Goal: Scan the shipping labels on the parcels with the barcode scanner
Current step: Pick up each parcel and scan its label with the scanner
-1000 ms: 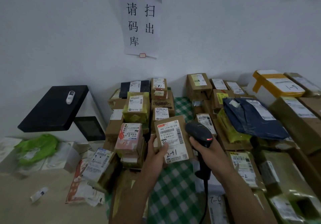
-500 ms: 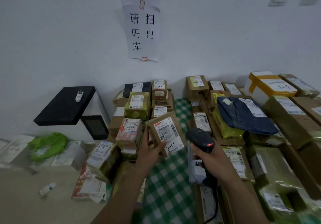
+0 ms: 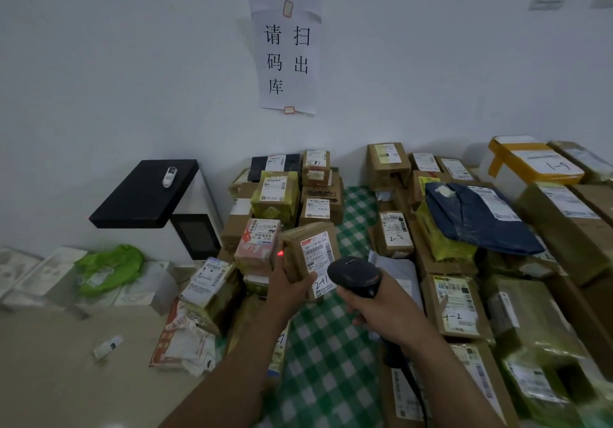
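Observation:
My left hand (image 3: 288, 286) grips a small brown parcel (image 3: 310, 255) from below and lifts it above the checked cloth. Its white shipping label (image 3: 316, 256) faces me, with "2-41" handwritten at the bottom. My right hand (image 3: 373, 305) holds the black barcode scanner (image 3: 360, 276) by its handle, head pointing at the parcel from the right and partly covering the label's lower corner. A red scanner dot (image 3: 281, 253) glows at the parcel's left edge, off the label. The scanner cable (image 3: 411, 391) drops down past my wrist.
Many labelled parcels crowd the green-checked cloth (image 3: 331, 361): a stack at left (image 3: 262, 248), boxes at right (image 3: 454, 305), a dark blue bag (image 3: 477, 218). A black-topped machine (image 3: 149, 195) stands left by the wall. Green bag (image 3: 109, 266) and loose packets lie on the floor.
My left hand has tilted the parcel and brought it lower and closer to the scanner. The scanner head now overlaps the label's corner, and a red dot appears at the parcel's left edge.

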`<state>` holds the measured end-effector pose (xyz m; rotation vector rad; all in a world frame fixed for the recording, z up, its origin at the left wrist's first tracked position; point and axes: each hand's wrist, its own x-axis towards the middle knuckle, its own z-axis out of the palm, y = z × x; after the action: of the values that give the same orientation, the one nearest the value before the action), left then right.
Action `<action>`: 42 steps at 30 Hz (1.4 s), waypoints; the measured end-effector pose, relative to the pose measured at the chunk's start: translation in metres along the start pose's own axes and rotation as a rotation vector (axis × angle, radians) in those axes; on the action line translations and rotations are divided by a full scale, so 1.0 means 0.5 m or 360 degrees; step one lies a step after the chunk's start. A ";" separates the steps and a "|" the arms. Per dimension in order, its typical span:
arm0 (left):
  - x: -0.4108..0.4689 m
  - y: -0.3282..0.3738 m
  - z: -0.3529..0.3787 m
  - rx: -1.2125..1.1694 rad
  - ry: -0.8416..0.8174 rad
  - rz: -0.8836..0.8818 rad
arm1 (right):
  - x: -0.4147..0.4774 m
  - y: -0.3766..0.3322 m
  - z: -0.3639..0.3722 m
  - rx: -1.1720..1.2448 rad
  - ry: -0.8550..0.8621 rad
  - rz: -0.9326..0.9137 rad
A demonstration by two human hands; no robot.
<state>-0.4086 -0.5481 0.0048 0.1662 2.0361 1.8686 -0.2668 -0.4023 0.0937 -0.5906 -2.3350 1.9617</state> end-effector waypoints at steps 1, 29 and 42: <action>-0.001 -0.001 0.000 0.0006 0.0014 -0.0030 | -0.002 -0.002 0.003 -0.0003 0.0003 0.0006; -0.177 -0.131 0.125 0.0301 -0.1034 -0.0829 | -0.116 0.124 -0.143 0.0196 0.0480 0.0448; -0.261 -0.222 0.253 0.0385 -0.0763 -0.0669 | -0.187 0.186 -0.149 0.0191 0.0474 0.0526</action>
<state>-0.2264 -0.4855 -0.0857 0.2068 1.7814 1.1914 -0.1359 -0.3489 0.0397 -1.2296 -2.0285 1.9484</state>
